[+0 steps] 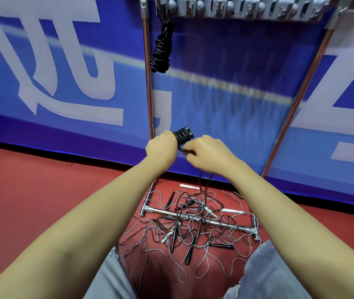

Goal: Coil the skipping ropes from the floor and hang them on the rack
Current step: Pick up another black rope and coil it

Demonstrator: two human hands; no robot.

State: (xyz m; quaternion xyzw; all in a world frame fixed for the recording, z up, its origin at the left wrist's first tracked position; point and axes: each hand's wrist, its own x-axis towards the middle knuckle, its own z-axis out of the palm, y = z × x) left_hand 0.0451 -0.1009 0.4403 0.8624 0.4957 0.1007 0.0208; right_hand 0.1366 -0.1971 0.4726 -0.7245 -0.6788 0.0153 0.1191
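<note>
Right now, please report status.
Left hand grips black coil. Right hand pinches its cord. One coiled rope hung. Tangled ropes on floor.

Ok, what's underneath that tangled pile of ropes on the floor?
Under the rope pile lies the rack's chrome base bar, on the red floor. The cords cover the bar's middle stretch, and anything else beneath them cannot be seen.

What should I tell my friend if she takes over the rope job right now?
Left hand grips the half-wound black coil.
Right hand pinches that rope's cord, which trails down to the floor.
Done: one coiled rope hangs on the rack's leftmost hook.
Left: finish this coil and hang it, then untangle the pile of ropes lying over the rack's base.
</note>
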